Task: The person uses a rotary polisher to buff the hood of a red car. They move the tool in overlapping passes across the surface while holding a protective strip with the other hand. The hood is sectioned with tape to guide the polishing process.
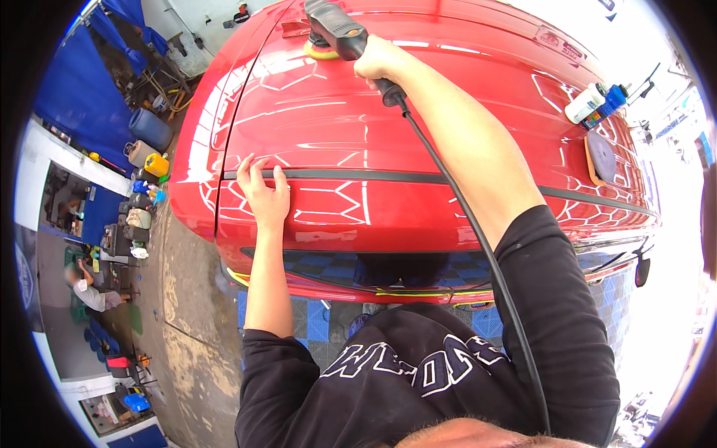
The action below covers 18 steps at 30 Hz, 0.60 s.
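My right hand (382,60) is wrapped round the rear handle of a black and grey electric polisher (340,28) at the far side of a red car roof (321,145). Its yellow-green pad (321,51) sits against the glossy paint, partly hidden under the tool head. From the handle a black cord (478,216) runs back along my right arm and down past my body. My left hand (265,196) rests on the near side of the roof with its fingers spread, by the black trim strip (403,178), and holds nothing.
On the roof at the right stand a white bottle (584,104) and a blue bottle (614,98), near a round purple pad (600,158). Yellow tape (418,293) edges the car's lower side. Jugs, including a yellow jug (156,165), line the left wall, where a person (91,293) sits.
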### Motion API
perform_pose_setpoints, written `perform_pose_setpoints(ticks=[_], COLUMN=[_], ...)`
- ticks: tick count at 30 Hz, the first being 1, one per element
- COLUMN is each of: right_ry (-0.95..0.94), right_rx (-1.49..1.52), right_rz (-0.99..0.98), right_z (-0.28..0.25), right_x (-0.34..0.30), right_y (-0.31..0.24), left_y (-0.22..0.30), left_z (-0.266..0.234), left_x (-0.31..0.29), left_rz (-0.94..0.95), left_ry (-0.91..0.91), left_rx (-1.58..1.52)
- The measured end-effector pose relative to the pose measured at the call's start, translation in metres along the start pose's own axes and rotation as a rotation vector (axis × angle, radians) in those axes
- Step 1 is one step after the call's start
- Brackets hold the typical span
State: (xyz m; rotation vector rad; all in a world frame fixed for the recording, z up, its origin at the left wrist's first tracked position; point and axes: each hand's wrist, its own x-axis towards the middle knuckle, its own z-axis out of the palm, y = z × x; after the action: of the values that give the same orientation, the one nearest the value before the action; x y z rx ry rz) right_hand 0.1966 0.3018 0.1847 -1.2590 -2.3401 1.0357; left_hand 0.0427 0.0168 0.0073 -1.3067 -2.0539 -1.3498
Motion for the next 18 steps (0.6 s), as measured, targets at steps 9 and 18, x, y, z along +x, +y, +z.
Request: perform_pose_setpoints(ticks=[9, 18], right_ry=[0.016, 0.097], right_rx=[0.030, 0.091], right_rz=[0.113, 0.161], right_z=[-0.051, -0.109], right_x=[-0.033, -0.088], right_y=[0.061, 0.107], left_y=[-0.005, -0.007], left_z=[0.005, 0.003], left_x=[0.002, 0.001], left_rz=[0.026, 0.036], left_ry=[0.004, -0.019], left_rx=[0.021, 0.052])
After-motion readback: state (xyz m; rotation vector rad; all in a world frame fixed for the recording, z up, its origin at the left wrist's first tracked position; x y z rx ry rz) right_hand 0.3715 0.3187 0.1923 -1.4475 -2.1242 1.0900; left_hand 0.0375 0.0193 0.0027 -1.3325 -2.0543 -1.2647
